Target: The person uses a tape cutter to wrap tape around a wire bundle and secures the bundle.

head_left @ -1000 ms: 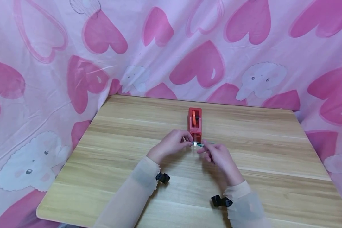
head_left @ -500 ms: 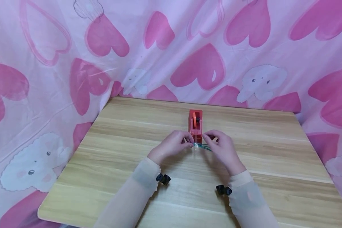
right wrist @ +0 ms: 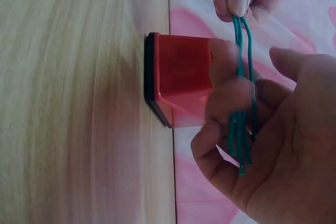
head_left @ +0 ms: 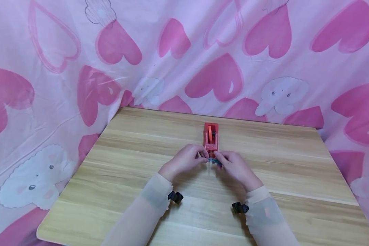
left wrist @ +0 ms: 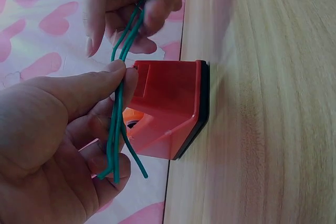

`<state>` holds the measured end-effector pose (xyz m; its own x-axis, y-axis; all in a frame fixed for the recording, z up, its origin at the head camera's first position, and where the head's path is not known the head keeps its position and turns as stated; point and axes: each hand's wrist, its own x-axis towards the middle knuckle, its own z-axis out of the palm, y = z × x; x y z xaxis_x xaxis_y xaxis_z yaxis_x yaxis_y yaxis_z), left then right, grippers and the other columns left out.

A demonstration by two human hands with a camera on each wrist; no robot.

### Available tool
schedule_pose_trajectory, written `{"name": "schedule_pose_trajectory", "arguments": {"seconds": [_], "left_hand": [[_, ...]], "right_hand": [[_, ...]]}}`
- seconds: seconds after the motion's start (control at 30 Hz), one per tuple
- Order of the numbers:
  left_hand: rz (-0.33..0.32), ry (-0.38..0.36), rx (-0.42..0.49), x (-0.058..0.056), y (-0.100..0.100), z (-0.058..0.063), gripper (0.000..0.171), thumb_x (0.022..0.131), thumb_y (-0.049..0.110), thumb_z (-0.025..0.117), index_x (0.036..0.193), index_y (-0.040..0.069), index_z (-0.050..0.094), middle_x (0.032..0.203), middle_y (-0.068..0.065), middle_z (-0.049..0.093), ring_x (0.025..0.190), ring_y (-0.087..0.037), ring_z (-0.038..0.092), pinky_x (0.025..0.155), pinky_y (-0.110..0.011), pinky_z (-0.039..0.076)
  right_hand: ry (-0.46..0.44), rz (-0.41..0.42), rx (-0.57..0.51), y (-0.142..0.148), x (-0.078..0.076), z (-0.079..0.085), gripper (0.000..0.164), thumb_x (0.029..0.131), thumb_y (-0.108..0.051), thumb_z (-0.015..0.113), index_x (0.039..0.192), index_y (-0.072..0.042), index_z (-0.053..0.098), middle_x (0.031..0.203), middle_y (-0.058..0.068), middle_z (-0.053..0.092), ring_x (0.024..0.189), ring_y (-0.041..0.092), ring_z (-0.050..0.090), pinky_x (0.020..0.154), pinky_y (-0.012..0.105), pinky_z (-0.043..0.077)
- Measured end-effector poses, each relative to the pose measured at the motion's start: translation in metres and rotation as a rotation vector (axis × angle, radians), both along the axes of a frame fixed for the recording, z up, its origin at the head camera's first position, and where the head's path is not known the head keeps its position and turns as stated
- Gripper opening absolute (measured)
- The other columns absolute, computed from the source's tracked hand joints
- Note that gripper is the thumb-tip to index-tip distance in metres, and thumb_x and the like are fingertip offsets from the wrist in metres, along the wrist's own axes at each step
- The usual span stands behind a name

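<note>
Pink heart-print fabric (head_left: 213,77) hangs beyond both hands, and under them runs the pale wooden table (head_left: 135,143), its near side cut off from my feed between the forearms. On to the left hand (head_left: 184,159): thumb and index finger are pinched together on the green wires (left wrist: 114,140), loose ends splaying past its other fingers, one strand bent away from the rest. Over to the right hand (head_left: 238,167): the wires run in from the left hand's pinch and pass behind its blurred fingers, tips reappearing in front of its palm. Its thumb stands apart; whether those fingers actually clamp down, I can't tell from here. I can't get a sure count of the strands either, overlapping as they are. Just beyond the fingertips sits the red tape dispenser (left wrist: 170,90), its near end partly covered by the hands, its orange wheel (head_left: 210,134) showing in my head view. A pale strip (head_left: 211,163) shows between the hands, right by the wires, too small for me to trace. Behind the left hand, a black wrist camera (head_left: 175,197) juts from a light sleeve (head_left: 158,191) that runs out of frame below.
</note>
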<state>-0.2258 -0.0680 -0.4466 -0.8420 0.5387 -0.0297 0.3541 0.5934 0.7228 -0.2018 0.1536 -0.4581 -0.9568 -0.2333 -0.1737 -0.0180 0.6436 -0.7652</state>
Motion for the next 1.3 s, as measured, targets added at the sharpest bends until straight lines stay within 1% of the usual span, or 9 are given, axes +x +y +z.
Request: {"name": "schedule_pose_trajectory", "arguments": {"seconds": [0.07,0.2,0.3,0.43,0.6,0.77,0.97,1.1,1.3], "left_hand": [[-0.003,0.007,-0.003,0.0,0.0,0.001,0.004,0.098,0.018,0.073,0.1,0.016,0.075,0.086,0.006,0.069,0.073,-0.008,0.06,0.064,-0.022,0.051],[-0.015,0.032,0.001,0.0,0.0,0.002,0.004,0.097,0.017,0.073,0.099,0.015,0.076,0.086,0.005,0.07,0.072,-0.007,0.06,0.064,-0.022,0.05],[-0.017,0.039,0.003,0.0,0.0,0.003,0.003,0.097,0.017,0.073,0.099,0.016,0.076,0.085,0.007,0.069,0.072,-0.006,0.06,0.065,-0.022,0.05],[-0.008,0.034,0.0,0.001,-0.001,0.004,0.004,0.097,0.02,0.074,0.099,0.017,0.076,0.083,0.009,0.068,0.071,-0.007,0.06,0.065,-0.022,0.049],[0.001,0.039,-0.006,0.001,-0.001,0.004,0.004,0.097,0.022,0.075,0.098,0.018,0.076,0.082,0.01,0.068,0.071,-0.007,0.06,0.065,-0.022,0.048],[0.002,0.049,-0.013,0.002,-0.002,0.006,0.004,0.096,0.023,0.075,0.098,0.019,0.076,0.083,0.011,0.069,0.073,-0.006,0.06,0.066,-0.022,0.048],[-0.009,0.068,-0.021,0.003,-0.007,0.007,0.008,0.092,0.019,0.079,0.1,0.021,0.078,0.087,0.013,0.072,0.08,-0.006,0.063,0.076,-0.026,0.051],[0.0,0.044,-0.04,0.002,-0.011,0.005,0.01,0.091,0.02,0.08,0.101,0.022,0.078,0.088,0.015,0.072,0.084,-0.005,0.063,0.082,-0.028,0.051],[-0.011,0.015,-0.072,0.001,-0.015,0.004,0.01,0.093,0.023,0.078,0.103,0.022,0.08,0.09,0.013,0.072,0.084,-0.008,0.062,0.081,-0.027,0.052]], "right_hand": [[-0.005,0.009,0.004,0.0,0.001,0.0,0.06,0.105,-0.063,0.042,0.098,-0.013,0.074,0.08,0.011,0.067,0.066,0.02,0.049,0.059,0.032,0.041],[0.01,0.034,0.019,0.0,0.003,0.0,0.057,0.103,-0.064,0.045,0.102,-0.017,0.077,0.089,0.012,0.067,0.077,0.021,0.053,0.069,0.033,0.044],[0.01,0.047,0.017,0.0,0.004,0.0,0.053,0.102,-0.063,0.048,0.108,-0.02,0.078,0.098,0.008,0.069,0.087,0.021,0.055,0.076,0.035,0.045],[0.033,0.062,0.006,0.0,0.005,0.0,0.046,0.103,-0.058,0.053,0.103,-0.02,0.078,0.107,0.002,0.073,0.093,0.021,0.058,0.082,0.035,0.046],[0.083,0.076,-0.005,-0.001,0.004,-0.002,0.039,0.104,-0.051,0.056,0.096,-0.019,0.078,0.109,0.0,0.074,0.092,0.02,0.059,0.082,0.035,0.046],[0.081,0.077,-0.013,0.0,0.005,-0.004,0.039,0.104,-0.05,0.058,0.097,-0.018,0.079,0.108,-0.001,0.074,0.093,0.019,0.059,0.083,0.036,0.046],[0.071,0.08,-0.018,0.0,0.005,-0.005,0.034,0.104,-0.045,0.06,0.098,-0.018,0.079,0.108,-0.001,0.074,0.094,0.019,0.059,0.083,0.036,0.046],[0.063,0.082,-0.023,0.0,0.005,-0.004,0.03,0.103,-0.042,0.062,0.099,-0.018,0.079,0.107,0.0,0.073,0.091,0.02,0.057,0.08,0.035,0.046],[0.079,0.083,-0.023,-0.002,0.006,-0.005,0.028,0.102,-0.041,0.064,0.099,-0.018,0.079,0.103,-0.001,0.072,0.086,0.019,0.056,0.076,0.033,0.046]]}}
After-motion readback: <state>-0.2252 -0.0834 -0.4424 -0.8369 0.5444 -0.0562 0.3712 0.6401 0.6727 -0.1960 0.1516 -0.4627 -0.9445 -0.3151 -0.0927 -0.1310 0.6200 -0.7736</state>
